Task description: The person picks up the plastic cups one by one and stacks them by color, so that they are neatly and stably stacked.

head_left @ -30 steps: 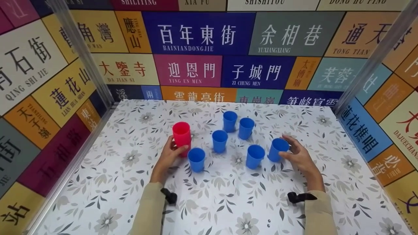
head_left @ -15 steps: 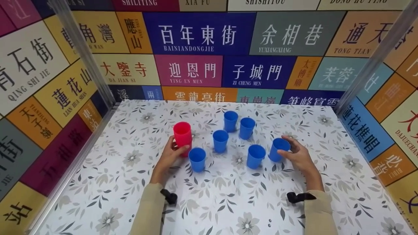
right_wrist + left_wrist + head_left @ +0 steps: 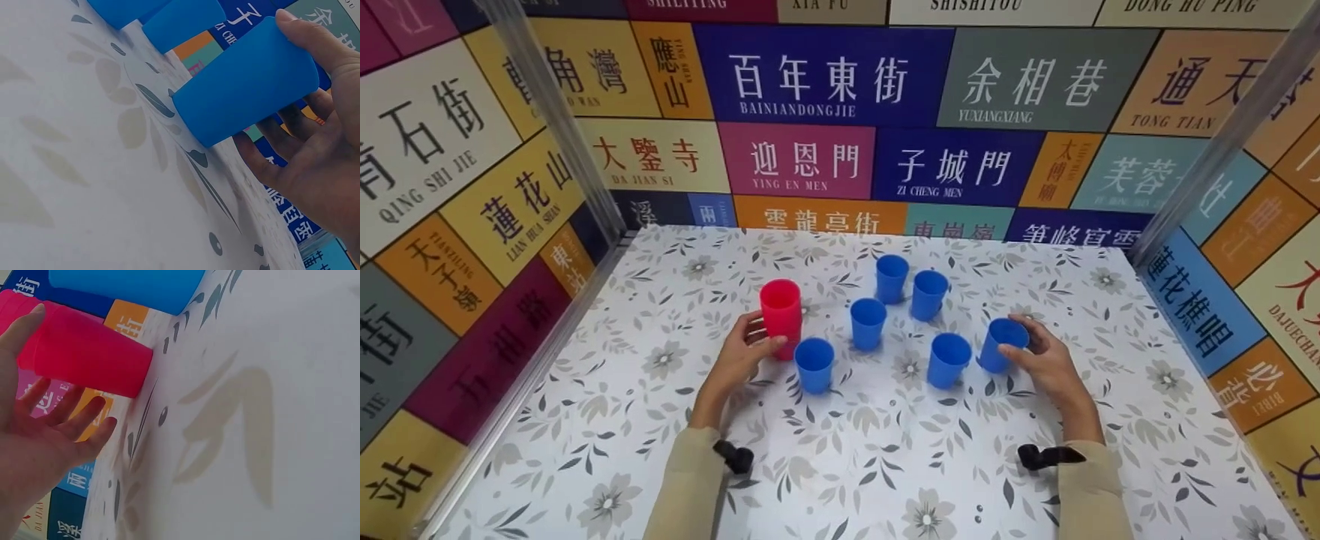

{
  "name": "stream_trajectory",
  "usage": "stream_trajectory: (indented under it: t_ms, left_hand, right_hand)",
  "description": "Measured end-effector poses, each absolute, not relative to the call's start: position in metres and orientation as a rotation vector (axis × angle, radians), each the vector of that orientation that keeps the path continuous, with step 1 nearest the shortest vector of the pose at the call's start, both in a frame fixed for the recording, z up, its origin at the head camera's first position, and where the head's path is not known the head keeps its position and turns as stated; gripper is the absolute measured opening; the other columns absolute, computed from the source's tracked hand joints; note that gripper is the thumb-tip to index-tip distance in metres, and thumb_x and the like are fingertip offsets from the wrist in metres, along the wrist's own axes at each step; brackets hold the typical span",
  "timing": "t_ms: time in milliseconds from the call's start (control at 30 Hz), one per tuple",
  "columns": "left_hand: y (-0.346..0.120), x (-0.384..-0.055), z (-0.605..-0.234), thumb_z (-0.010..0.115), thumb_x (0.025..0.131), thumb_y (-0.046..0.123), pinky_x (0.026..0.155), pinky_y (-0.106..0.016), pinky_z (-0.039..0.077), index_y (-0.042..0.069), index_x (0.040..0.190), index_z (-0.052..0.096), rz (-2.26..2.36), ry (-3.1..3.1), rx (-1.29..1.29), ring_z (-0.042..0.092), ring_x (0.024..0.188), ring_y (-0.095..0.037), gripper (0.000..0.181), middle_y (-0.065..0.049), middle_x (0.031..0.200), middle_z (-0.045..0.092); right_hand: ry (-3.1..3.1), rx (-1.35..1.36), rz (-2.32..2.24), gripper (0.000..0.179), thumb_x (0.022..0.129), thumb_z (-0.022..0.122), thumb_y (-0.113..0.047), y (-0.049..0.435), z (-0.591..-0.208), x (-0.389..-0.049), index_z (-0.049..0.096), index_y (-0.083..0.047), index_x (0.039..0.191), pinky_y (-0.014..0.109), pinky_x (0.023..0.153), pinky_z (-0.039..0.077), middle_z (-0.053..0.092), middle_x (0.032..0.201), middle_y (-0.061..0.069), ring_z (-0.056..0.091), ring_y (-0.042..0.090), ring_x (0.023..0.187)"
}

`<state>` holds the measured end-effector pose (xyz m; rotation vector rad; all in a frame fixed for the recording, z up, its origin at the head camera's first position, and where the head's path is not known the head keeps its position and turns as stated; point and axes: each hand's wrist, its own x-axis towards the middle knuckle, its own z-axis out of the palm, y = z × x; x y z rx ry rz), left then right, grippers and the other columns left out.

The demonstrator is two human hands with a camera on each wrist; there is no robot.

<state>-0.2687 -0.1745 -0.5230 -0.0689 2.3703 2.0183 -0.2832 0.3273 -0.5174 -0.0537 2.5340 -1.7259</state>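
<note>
A tall red stack of nested cups (image 3: 781, 307) stands upright on the left of the table. My left hand (image 3: 735, 358) is around its left side, thumb at the front; in the left wrist view the fingers (image 3: 84, 417) are spread loosely beside the red wall. On the right, my right hand (image 3: 1046, 361) holds a blue cup (image 3: 247, 84) between the thumb near its rim and the fingers on its far side. That cup is upright in the head view. Just right of the red stack stands another blue cup (image 3: 814, 367).
More blue cups stand between my hands: one in the middle (image 3: 868, 326), one nearer the right hand (image 3: 949, 364), and a pair (image 3: 892, 281) farther back. The patterned tabletop (image 3: 840, 465) meets sign-covered walls (image 3: 817, 75) at the back and sides.
My left wrist and forearm have shifted slightly left, and the left hand sits a little looser beside the red stack. The right hand and the cups have stayed in place.
</note>
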Motion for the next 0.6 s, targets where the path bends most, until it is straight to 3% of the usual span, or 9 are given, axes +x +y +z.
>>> stream_trajectory:
  t_ms: [167,300,433,600]
  left_hand:
    - [-0.181,-0.261,-0.522,0.076,0.090,0.017,0.110,-0.045,0.047,0.003,0.132,0.047,2.068,2.411,-0.028,0.054,0.131,-0.036,0.053,-0.020,0.137,0.054]
    - [-0.182,-0.255,-0.523,0.076,0.090,0.017,0.098,-0.038,0.054,0.003,0.120,0.050,2.034,2.440,-0.016,0.061,0.119,-0.032,0.042,-0.019,0.125,0.059]
    - [-0.182,-0.250,-0.521,0.075,0.091,0.022,0.092,-0.037,0.056,0.006,0.121,0.056,1.989,2.437,0.027,0.065,0.109,-0.027,0.039,-0.016,0.121,0.064]
    - [-0.180,-0.242,-0.519,0.074,0.092,0.027,0.099,-0.034,0.055,0.010,0.129,0.060,1.944,2.412,0.127,0.065,0.115,-0.025,0.044,-0.012,0.126,0.067]
  right_hand:
    - [2.536,-0.033,-1.712,0.080,0.091,0.073,-0.039,0.327,-0.518,-0.283,0.033,-0.017,0.156,0.056,0.124,0.021,0.027,0.165,0.018,0.024,0.038,0.153]
    - [2.535,-0.022,-1.708,0.082,0.090,0.074,-0.042,0.328,-0.519,-0.283,0.033,-0.018,0.157,0.056,0.124,0.020,0.026,0.165,0.017,0.024,0.038,0.154]
    - [2.540,-0.039,-1.713,0.082,0.090,0.073,-0.041,0.328,-0.520,-0.283,0.033,-0.016,0.157,0.056,0.124,0.021,0.028,0.165,0.016,0.026,0.037,0.153]
    - [2.531,-0.046,-1.721,0.082,0.091,0.073,-0.039,0.328,-0.520,-0.284,0.030,-0.015,0.158,0.055,0.125,0.020,0.027,0.165,0.015,0.025,0.036,0.153]
